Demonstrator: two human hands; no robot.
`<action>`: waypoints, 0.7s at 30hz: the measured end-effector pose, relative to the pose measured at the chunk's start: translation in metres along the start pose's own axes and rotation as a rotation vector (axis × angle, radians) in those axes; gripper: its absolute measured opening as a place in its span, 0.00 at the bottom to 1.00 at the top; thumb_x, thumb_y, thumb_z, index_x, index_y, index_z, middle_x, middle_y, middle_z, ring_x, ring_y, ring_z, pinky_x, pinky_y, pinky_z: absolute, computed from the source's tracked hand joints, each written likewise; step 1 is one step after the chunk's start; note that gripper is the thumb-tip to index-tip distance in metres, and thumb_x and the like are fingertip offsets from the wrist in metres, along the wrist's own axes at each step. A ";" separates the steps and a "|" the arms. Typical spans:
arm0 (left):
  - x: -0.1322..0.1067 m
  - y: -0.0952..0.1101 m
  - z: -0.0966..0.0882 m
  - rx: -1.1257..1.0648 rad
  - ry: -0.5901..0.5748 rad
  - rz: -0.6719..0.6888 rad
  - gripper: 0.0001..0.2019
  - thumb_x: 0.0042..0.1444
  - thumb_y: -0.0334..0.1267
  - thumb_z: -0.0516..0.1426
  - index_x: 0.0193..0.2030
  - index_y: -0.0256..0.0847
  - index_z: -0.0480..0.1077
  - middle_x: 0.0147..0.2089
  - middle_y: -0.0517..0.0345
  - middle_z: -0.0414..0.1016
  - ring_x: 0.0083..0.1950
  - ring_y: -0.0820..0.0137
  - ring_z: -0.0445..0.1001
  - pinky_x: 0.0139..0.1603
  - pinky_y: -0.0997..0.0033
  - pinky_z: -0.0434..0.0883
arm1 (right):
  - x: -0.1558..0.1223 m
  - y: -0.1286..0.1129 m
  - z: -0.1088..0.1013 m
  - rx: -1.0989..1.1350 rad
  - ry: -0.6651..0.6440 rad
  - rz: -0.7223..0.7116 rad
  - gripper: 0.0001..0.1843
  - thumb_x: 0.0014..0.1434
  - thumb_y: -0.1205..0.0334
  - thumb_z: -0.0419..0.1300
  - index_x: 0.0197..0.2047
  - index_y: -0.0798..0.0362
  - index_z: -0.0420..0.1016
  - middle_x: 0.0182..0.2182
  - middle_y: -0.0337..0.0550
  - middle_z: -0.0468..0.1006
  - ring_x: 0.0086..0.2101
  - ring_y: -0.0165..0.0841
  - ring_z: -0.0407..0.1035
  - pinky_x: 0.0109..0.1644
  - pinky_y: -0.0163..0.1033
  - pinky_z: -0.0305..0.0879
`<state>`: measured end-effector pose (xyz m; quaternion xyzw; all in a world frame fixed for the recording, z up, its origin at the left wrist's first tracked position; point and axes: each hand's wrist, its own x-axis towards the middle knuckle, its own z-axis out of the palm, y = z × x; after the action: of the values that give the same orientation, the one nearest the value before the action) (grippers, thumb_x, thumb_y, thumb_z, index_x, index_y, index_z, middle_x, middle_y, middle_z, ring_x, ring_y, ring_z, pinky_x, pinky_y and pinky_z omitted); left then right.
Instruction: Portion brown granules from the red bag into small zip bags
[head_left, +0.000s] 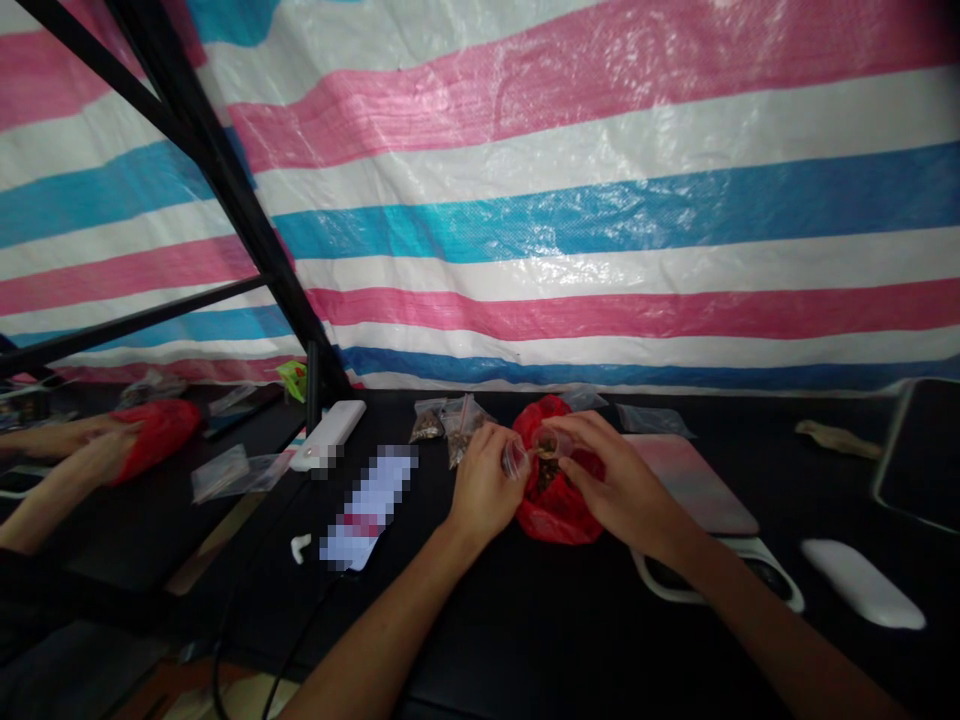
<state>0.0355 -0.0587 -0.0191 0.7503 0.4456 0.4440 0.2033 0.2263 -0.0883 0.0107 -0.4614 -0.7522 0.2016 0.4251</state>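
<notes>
My left hand (484, 482) and my right hand (619, 472) meet above a crumpled red plastic bag (561, 520) with dark matter inside. Between my fingers is a small transparent plastic pouch (549, 446), pinched at both sides, with something brownish in it. Its exact shape is hard to tell. Just left of my left hand lie two small zip bags (461, 425) of dark dried material, close to my knuckles.
A white power bank (328, 435), a pixelated card (367, 505) and a white earbud (300, 547) lie on the black table (480, 640). A pink tablet (694, 485) and a white pad (862, 585) sit rightward. A mirror (135, 470) stands left; a striped tarp (600, 250) hangs behind.
</notes>
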 end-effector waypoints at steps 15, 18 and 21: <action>-0.003 0.005 0.004 -0.094 -0.039 -0.023 0.04 0.57 0.36 0.63 0.38 0.42 0.72 0.39 0.57 0.73 0.40 0.65 0.71 0.42 0.68 0.64 | -0.008 -0.006 0.005 -0.217 -0.097 -0.227 0.31 0.65 0.76 0.49 0.67 0.42 0.68 0.61 0.47 0.71 0.61 0.39 0.68 0.66 0.50 0.66; -0.003 0.002 0.004 -0.095 -0.045 -0.025 0.07 0.53 0.33 0.65 0.38 0.43 0.72 0.39 0.58 0.74 0.40 0.65 0.71 0.42 0.68 0.64 | -0.006 -0.008 0.005 -0.193 -0.108 -0.187 0.25 0.69 0.69 0.53 0.66 0.43 0.67 0.58 0.48 0.74 0.58 0.41 0.69 0.65 0.52 0.67; -0.003 0.003 0.004 -0.087 -0.055 -0.032 0.07 0.53 0.34 0.65 0.38 0.43 0.72 0.38 0.58 0.74 0.40 0.65 0.71 0.42 0.69 0.63 | -0.006 -0.011 0.005 -0.168 -0.138 -0.207 0.25 0.69 0.71 0.51 0.65 0.44 0.69 0.57 0.49 0.74 0.56 0.40 0.70 0.63 0.51 0.69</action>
<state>0.0397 -0.0624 -0.0206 0.7454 0.4321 0.4388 0.2550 0.2181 -0.0984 0.0129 -0.4002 -0.8375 0.1244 0.3508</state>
